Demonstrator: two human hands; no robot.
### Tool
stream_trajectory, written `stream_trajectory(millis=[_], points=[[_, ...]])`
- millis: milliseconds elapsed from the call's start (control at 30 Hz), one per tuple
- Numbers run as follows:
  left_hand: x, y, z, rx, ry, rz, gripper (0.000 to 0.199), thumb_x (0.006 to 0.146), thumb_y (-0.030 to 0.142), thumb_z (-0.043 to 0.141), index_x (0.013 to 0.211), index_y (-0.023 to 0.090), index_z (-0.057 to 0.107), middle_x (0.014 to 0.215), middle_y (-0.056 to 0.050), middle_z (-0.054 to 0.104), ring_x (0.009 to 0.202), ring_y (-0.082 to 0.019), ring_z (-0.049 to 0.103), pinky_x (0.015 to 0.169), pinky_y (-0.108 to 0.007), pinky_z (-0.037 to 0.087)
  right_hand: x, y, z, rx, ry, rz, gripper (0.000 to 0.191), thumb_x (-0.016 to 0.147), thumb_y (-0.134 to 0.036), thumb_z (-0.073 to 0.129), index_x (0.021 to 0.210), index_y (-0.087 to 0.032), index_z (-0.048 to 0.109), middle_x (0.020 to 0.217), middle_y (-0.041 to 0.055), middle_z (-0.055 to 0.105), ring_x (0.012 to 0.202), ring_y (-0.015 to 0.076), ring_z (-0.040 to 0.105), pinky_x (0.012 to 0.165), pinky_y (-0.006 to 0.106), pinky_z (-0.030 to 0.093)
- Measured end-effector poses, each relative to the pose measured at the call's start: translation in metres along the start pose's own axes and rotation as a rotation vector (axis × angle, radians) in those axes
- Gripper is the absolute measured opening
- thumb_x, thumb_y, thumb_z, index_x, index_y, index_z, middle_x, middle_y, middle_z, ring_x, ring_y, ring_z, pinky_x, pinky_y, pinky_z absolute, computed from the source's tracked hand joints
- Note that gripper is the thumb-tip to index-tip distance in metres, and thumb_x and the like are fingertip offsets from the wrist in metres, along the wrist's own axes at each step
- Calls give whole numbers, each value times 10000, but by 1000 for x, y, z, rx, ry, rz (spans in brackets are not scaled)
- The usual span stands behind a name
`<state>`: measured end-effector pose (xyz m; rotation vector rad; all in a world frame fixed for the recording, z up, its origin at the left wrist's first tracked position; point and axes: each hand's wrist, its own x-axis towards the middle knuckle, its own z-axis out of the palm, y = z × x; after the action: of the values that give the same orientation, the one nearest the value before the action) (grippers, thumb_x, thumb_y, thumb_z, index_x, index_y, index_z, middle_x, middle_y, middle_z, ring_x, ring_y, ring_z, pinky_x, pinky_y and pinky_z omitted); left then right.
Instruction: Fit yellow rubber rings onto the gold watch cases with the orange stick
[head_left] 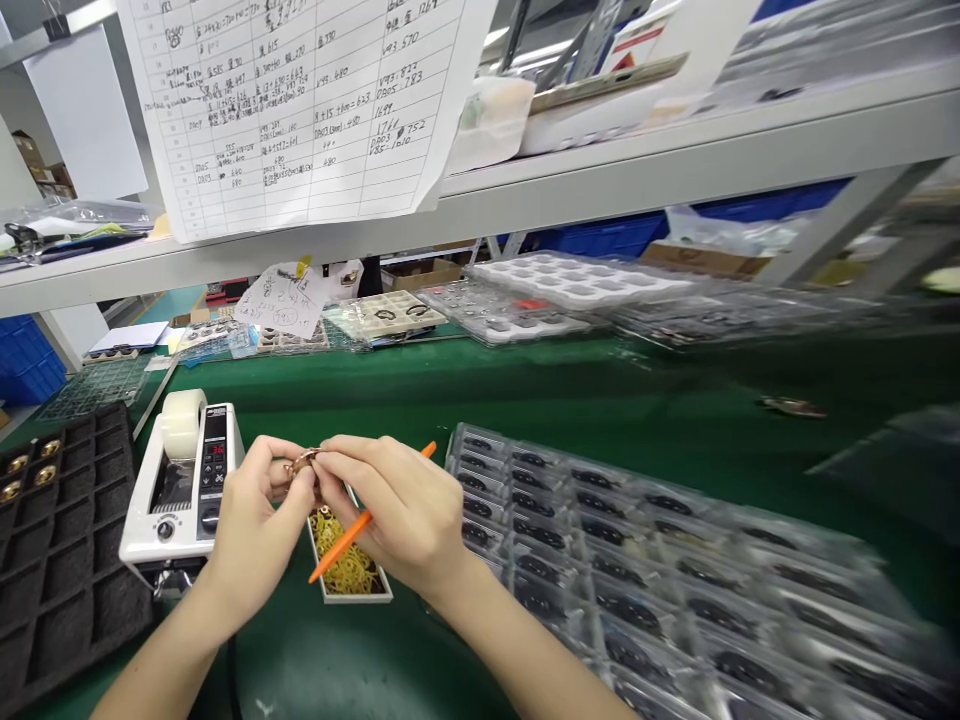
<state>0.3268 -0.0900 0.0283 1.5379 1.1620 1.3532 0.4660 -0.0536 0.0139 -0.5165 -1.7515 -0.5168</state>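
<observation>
In front of me, my left hand [259, 525] pinches a small copper-coloured part [304, 462] between thumb and fingers; its exact kind is mostly hidden. My right hand [401, 500] meets it there, its fingertips against the same part. A thin orange stick [341, 548] with a pointed lower end is held in the right hand and slants across the palm side. Below both hands lies a white box [360, 599] of yellow rubber bands [345, 560], partly covered by the right hand.
A tape dispenser [184, 490] stands left of my hands. Beyond it is a black foam tray [67, 590] with several gold rings. Clear plastic trays [600, 540] of dark curved pieces spread rightward. A shelf [570, 195] with a hanging written sheet [300, 120] crosses above the green bench.
</observation>
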Motion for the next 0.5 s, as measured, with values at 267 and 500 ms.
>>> stream_trajectory(millis=[267, 500], points=[[18, 5, -11, -274, -65, -145, 226, 680, 286, 742, 707, 155, 559, 614, 31, 627, 509, -117, 640, 556, -238, 547, 13, 13, -25, 457, -295, 426, 103, 925, -141, 485, 884, -199, 560, 727, -5, 579, 506, 88, 443, 467, 210, 391], [14, 7, -10, -254, -180, -192, 258, 655, 268, 744, 637, 157, 511, 547, 54, 541, 392, -78, 561, 381, -160, 400, 11, 14, -23, 670, -512, 360, 153, 958, -149, 431, 833, -202, 502, 729, -6, 547, 598, 101, 495, 531, 207, 403]])
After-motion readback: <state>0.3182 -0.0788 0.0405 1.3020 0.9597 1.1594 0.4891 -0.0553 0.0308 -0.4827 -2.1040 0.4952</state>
